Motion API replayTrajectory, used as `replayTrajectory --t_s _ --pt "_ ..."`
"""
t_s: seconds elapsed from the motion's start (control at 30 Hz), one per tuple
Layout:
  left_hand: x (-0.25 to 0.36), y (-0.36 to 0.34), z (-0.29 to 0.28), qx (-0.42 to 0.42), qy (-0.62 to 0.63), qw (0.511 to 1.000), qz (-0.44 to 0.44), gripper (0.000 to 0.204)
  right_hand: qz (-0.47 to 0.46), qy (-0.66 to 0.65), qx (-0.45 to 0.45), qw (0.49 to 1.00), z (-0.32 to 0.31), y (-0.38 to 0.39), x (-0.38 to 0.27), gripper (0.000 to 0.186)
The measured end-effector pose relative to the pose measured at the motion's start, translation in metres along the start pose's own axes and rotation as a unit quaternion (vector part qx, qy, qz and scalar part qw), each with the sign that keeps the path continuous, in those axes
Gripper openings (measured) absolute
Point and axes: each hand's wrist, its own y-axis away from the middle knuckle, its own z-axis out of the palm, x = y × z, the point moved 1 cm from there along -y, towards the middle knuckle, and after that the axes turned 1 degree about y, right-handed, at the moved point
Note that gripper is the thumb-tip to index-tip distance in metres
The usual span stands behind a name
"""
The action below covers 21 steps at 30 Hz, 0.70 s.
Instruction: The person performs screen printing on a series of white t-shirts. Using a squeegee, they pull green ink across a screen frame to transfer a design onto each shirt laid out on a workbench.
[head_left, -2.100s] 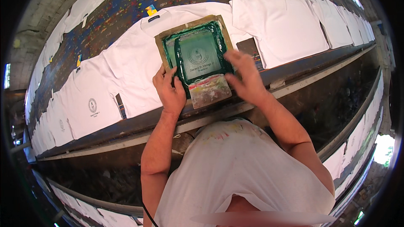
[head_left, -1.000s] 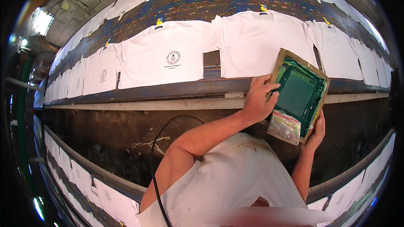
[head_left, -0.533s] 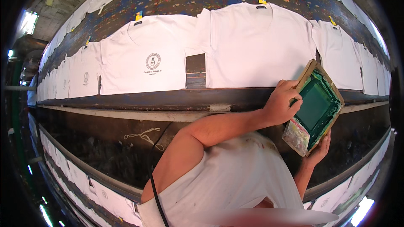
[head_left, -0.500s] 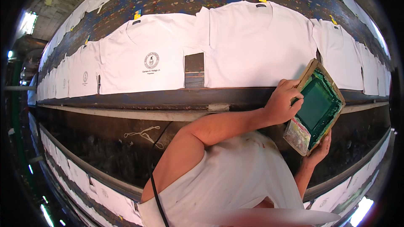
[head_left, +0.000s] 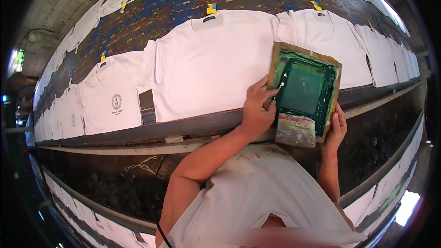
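A wooden silk-screen frame (head_left: 339, 71) with green mesh is held tilted above the table's near edge, in front of my body. My left hand (head_left: 258, 112) grips its left side, with a finger reaching over the rim toward the inside. At the lower right edge, my right hand (head_left: 336, 131) has its fingers curled round the wood. Dark green ink is smeared along the inner border. A flat, paint-stained squeegee (head_left: 296, 131) lies in the frame's near end, close to my left hand. Just beyond is a blank white T-shirt (head_left: 216, 64) spread flat.
The long table (head_left: 170, 0) is speckled with paint and lined with white T-shirts. To the left lies a shirt with a round dark print (head_left: 110, 96). A ledge (head_left: 115, 150) runs along the near side. Looped string (head_left: 144, 166) hangs below, and another row of shirts stands behind me.
The frame has shifted left in the view and turned from a slant to nearly upright, with both hands still on it. The shirts on the table have slid left as my view turned.
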Motion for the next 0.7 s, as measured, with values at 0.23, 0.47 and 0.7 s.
replayTrajectory --t_s 0.23,0.47,0.7 --pt "-0.012 -0.005 -0.058 0.089 -0.041 0.994 -0.053 0.037 0.03 -0.027 -0.153 0.987 0.075 -0.038 0.028 0.051" --pt "-0.055 -0.011 -0.098 0.137 -0.056 0.986 -0.08 0.034 0.064 -0.036 -0.2 0.977 0.145 -0.043 0.058 0.058" --pt "-0.076 -0.006 -0.096 0.142 -0.021 0.983 -0.115 0.034 0.054 0.029 -0.211 0.975 0.154 -0.05 0.055 0.063"
